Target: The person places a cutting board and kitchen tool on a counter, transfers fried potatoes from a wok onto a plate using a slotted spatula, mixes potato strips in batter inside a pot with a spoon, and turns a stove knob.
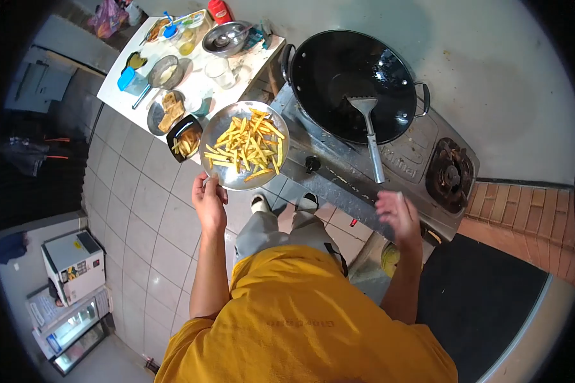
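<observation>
My left hand [209, 203] grips the near rim of a round metal plate [226, 179] and holds it level off the stove's left side. Cut french fries [249, 143] lie heaped on the plate. My right hand [399, 217] is over the stove's front edge, fingers loosely stretched and holding nothing. Just above it ends the handle of a metal spatula [372, 137], whose blade rests inside a large black wok [326, 70]. Oil or a wet sheen glints on the wok's inner wall.
The wok sits on a gas stove [396, 156] with a bare burner [450, 169] at right. A white table [124, 105] at left bears a steel bowl [227, 38], a strainer [165, 71], a glass jug [220, 73] and a black bowl of fries [185, 138].
</observation>
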{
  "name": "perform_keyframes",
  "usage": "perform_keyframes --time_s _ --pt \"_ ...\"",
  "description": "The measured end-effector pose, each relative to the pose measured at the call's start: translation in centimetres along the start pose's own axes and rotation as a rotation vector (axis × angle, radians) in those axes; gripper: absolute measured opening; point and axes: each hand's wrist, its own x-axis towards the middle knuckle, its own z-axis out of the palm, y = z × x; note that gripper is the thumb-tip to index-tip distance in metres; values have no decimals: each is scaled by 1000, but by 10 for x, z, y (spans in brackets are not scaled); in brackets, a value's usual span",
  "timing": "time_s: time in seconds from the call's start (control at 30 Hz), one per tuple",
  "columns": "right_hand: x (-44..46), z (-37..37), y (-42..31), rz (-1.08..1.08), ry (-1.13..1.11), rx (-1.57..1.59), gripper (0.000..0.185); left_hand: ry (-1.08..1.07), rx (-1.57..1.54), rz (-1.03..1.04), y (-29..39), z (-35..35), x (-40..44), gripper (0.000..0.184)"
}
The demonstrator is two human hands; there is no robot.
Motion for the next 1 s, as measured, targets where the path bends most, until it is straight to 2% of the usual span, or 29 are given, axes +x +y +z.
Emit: perform_keyframes --time_s 0.07,0.13,0.2,0.23,0.27,0.3,0.37,0.43,0.53,0.57,0.7,0.77,0.87,0.9,1.0 --pt "26 2 99 134 -86 -235 44 24 -26 12 0 -6 -3 15" --pt "30 21 193 66 -118 -518 45 34 -66 29 1 -16 -8 15" --pt "-10 44 192 -283 -160 -786 42 40 -69 31 18 -43 -17 14" --pt "-21 65 192 -630 -199 -1024 40 40 -52 36 24 -56 -20 14" --pt "-45 89 160 -649 -207 -1033 40 56 -66 42 28 -74 -26 14" --pt "-70 111 110 -601 -18 -1249 38 64 -72 57 25 -87 -31 14" --pt "-85 144 69 -581 171 -1467 37 105 -97 75 35 -125 -42 14" --pt "-78 184 61 -553 -45 -756 37 146 -115 61 44 -170 -55 15" --pt "-115 248 21 -552 -199 -639 33 203 -127 55 50 -248 -83 16" --pt "-129 273 16 -720 -162 -684 33 213 -128 66 47 -279 -89 16" --pt "-196 372 3 -727 -442 -527 32 319 -164 104 50 -390 -126 18" --pt "-226 425 14 -353 -860 -94 30 393 -177 126 38 -444 -140 17" --pt "-277 485 16 -258 -894 -66 29 504 -173 128 39 -503 -157 14" --pt "-283 506 22 -430 -864 -77 28 543 -169 120 41 -519 -157 14" --pt "-297 555 7 -449 -957 -76 27 593 -201 137 31 -564 -144 14"
